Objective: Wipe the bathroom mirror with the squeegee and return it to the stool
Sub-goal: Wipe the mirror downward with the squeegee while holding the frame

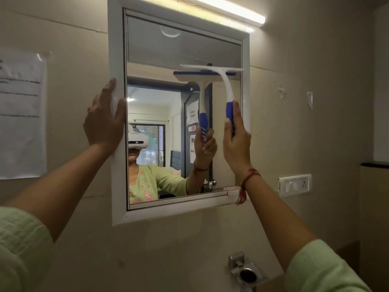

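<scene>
A taped paper sheet (21,114) hangs on the wall at far left. The left hand (104,119) lies flat and spread against the white left frame of the mirror (168,60), gripping nothing. The right hand (236,142) is wrapped around the blue grip of the squeegee (228,102), whose white blade presses level on the upper right glass. A switch plate (294,185) sits further right.
</scene>
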Motion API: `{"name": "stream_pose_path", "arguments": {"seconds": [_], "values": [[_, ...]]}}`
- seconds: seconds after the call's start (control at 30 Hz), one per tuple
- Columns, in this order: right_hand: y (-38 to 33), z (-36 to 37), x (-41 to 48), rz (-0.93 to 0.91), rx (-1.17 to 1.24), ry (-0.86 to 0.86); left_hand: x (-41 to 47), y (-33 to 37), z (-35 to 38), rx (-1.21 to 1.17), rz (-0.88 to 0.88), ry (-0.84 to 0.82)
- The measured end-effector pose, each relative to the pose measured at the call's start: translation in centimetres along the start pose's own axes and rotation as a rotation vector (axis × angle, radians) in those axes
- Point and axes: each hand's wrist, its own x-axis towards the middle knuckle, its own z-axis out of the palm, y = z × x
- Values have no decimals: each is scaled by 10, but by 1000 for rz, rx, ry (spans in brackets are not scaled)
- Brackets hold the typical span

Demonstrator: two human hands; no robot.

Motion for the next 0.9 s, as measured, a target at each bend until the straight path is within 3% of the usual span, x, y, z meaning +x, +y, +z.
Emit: {"name": "stream_pose_path", "arguments": {"seconds": [0.43, 0.9], "values": [[-17, 11, 86, -39, 6, 13, 0, 1, 0, -6, 9, 13], [6, -1, 4, 56, -4, -6, 0, 0, 0, -5, 0, -4]]}}
